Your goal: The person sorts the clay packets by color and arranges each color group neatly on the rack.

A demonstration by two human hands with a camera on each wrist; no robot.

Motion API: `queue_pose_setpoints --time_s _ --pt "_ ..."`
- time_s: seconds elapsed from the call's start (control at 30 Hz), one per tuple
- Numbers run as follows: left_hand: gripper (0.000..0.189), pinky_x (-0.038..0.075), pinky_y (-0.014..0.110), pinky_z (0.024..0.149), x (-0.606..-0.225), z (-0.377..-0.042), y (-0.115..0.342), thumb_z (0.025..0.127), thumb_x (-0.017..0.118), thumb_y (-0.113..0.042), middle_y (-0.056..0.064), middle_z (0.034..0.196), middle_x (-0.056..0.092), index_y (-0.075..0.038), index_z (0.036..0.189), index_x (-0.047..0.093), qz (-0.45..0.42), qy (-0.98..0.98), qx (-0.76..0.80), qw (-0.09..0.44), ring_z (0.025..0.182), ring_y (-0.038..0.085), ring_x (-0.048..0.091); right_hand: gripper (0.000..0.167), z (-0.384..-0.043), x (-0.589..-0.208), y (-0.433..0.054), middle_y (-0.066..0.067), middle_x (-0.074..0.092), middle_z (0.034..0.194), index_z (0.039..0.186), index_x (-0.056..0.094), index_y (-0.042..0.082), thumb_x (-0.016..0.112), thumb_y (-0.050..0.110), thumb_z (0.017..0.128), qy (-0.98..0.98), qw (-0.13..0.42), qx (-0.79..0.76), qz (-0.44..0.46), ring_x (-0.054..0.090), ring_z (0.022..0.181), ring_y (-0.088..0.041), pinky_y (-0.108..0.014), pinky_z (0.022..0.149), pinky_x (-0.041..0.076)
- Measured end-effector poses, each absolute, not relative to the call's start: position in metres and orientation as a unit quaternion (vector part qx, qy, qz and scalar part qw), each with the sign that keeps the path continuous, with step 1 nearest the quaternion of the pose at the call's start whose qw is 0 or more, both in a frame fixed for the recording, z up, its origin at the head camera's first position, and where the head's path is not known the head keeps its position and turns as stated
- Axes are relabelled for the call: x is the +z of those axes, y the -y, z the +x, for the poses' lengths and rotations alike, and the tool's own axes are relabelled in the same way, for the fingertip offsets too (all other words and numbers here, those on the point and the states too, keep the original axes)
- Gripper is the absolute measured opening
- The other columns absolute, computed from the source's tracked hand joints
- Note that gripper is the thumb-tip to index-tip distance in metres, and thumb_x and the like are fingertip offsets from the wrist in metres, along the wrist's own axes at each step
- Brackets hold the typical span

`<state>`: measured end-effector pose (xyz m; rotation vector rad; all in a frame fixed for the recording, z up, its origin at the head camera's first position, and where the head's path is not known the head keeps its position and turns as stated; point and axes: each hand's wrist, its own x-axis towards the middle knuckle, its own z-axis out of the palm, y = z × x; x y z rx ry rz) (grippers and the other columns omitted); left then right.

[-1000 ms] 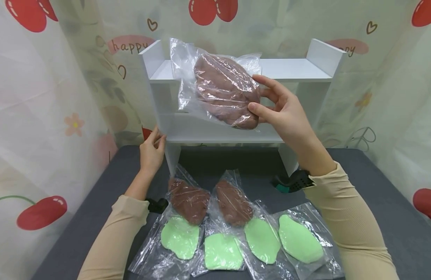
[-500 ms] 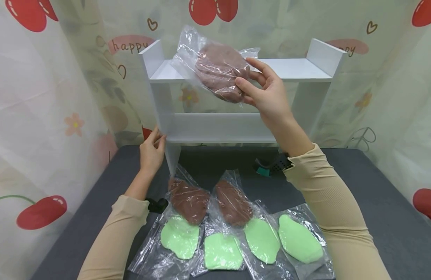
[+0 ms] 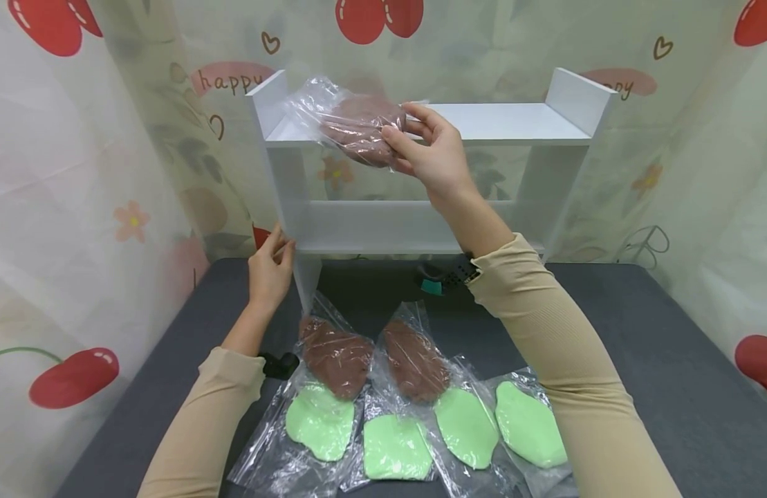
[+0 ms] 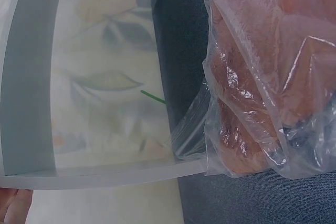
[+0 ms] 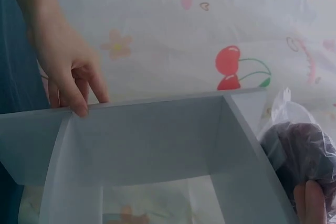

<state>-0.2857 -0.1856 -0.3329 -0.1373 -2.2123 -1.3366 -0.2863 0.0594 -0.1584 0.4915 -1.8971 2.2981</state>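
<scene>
In the head view my right hand pinches the right end of a clear plastic bag holding a flat brown dough-like lump. It is at the left part of the top board of a white two-tier shelf; whether the bag touches the board cannot be told. My left hand grips the shelf's left side panel at lower-board height. The right wrist view shows that left hand with its fingertips at the panel edge. Another pair of bagged brown lumps, one left and one right, lies on the table.
Several bagged light green slabs lie on the dark table along the front, partly overlapped by the brown lumps' bags. A cherry-patterned cloth hangs around the sides and back. A thin cable is at the back right.
My right hand has carried the bagged brown lump leftward and away from me, up and then down to top-board level. My left hand has stayed on the side panel.
</scene>
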Motion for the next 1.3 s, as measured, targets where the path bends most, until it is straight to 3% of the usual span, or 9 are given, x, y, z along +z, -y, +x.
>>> queue_pose_setpoints --time_s 0.2,0.3,0.63,0.97,1.3 --pt "0.049 0.052 0.047 0.089 -0.334 -0.285 0.185 0.096 0.05 -0.01 0.025 0.129 0.055 -0.01 0.143 0.037 -0.046 0.827 -0.489 0.273 0.111 0.038 0.06 0.061 -0.289 -0.154 -0.051 -0.01 0.047 0.139 0.143 0.036 0.009 0.062 0.009 0.088 0.647 0.021 0.741 0.178 0.058 0.112 -0.02 -0.034 0.094 0.051" --pt "0.049 0.052 0.047 0.089 -0.334 -0.285 0.185 0.097 0.05 -0.011 0.026 0.128 0.055 -0.008 0.143 0.037 -0.043 0.83 -0.487 0.269 0.11 0.038 0.06 0.062 -0.29 -0.152 -0.048 -0.008 0.044 0.142 0.145 0.034 0.01 0.061 0.007 0.089 0.66 -0.007 0.722 0.206 0.054 0.12 -0.021 -0.039 0.099 0.048" --pt "0.049 0.051 0.046 0.09 -0.334 -0.285 0.185 0.097 0.05 -0.011 0.026 0.128 0.055 -0.011 0.144 0.036 -0.043 0.83 -0.489 0.266 0.111 0.037 0.06 0.067 -0.293 -0.154 -0.038 -0.013 0.043 0.137 0.145 0.032 0.01 0.062 0.0 0.086 0.679 -0.015 0.692 0.245 0.055 0.113 -0.024 -0.04 0.093 0.051" --pt "0.049 0.052 0.046 0.089 -0.335 -0.285 0.184 0.097 0.05 -0.011 0.025 0.128 0.056 -0.011 0.144 0.036 -0.043 0.826 -0.495 0.265 0.111 0.036 0.061 0.07 -0.294 -0.158 -0.029 -0.012 0.051 0.114 0.146 0.034 0.014 0.066 0.003 0.084 0.692 0.013 0.684 0.231 0.057 0.105 -0.02 -0.035 0.087 0.055" --pt "0.049 0.052 0.047 0.088 -0.335 -0.285 0.185 0.097 0.05 -0.011 0.025 0.127 0.057 -0.012 0.144 0.037 -0.043 0.825 -0.495 0.269 0.111 0.037 0.06 0.06 -0.294 -0.156 -0.022 -0.008 0.051 0.105 0.139 0.044 0.013 0.068 0.007 0.084 0.713 0.029 0.662 0.227 0.059 0.102 -0.02 -0.034 0.085 0.055"
